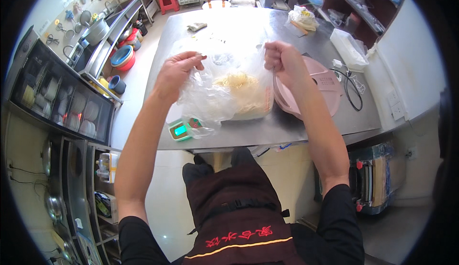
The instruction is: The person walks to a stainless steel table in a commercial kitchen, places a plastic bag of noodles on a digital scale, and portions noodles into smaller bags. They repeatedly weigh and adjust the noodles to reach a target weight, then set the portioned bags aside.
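Note:
A thin clear plastic bag (211,98) is stretched up between my two hands above the steel table. My left hand (172,75) pinches its edge on the left, and my right hand (281,60) grips it on the right with curled fingers. Pale thin noodles (238,82) lie heaped below and between the hands, inside clear plastic with red writing on its right side. Whether a rigid tub stands under the film, I cannot tell. Loose film droops over part of a small digital scale (180,131) with a lit green display. Glare washes out the area beyond.
Close to my right forearm lies a pink plastic lid (328,87). A black cable (353,93), a white charger (337,63) and a white tray (348,50) are farther right. A cloth (197,26) and a bundled plastic bag (303,18) lie toward the far side of the steel table (247,134).

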`<state>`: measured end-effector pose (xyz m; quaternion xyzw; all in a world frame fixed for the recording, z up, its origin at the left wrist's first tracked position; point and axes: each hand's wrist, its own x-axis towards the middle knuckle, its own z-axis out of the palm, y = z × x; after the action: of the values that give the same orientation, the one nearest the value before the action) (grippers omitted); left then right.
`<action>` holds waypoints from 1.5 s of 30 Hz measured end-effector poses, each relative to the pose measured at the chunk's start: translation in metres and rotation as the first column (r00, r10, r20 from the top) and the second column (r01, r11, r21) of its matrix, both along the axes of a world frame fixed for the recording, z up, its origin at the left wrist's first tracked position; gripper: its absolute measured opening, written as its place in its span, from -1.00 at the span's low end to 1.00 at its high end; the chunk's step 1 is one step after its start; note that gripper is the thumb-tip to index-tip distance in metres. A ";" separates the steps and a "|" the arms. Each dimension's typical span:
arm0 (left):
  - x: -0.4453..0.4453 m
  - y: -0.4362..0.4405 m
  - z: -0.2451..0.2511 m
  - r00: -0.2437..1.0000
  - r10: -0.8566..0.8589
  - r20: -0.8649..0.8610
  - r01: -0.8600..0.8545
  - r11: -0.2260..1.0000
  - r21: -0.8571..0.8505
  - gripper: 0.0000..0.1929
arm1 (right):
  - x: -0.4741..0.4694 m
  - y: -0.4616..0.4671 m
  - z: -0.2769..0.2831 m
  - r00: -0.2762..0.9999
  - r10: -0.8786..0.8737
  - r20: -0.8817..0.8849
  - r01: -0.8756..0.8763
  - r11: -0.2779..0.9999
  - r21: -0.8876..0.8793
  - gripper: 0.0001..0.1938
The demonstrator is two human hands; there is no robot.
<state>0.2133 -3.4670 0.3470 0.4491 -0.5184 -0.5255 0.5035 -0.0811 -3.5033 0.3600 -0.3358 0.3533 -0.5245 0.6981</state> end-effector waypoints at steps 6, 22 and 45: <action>0.049 0.026 0.040 0.988 0.091 0.122 -0.077 0.990 -0.117 -0.79 | 0.016 -0.019 0.037 0.986 0.164 -0.018 -0.164 0.969 -0.185 -0.79; 0.179 0.054 0.082 0.960 0.277 0.026 -0.271 0.952 -0.140 -0.72 | 0.177 -0.087 0.043 0.925 0.377 -0.049 -0.380 0.923 -0.056 -0.72; 0.209 0.046 0.017 0.954 0.298 0.031 -0.298 0.954 0.014 -0.76 | 0.212 -0.132 -0.025 0.878 0.367 -0.306 -0.419 0.900 -0.123 -0.75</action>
<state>0.4220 -3.4209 0.3635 0.5343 -0.4469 -0.4420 0.5652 0.1312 -3.6349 0.3345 -0.5340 0.3205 -0.3499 0.6997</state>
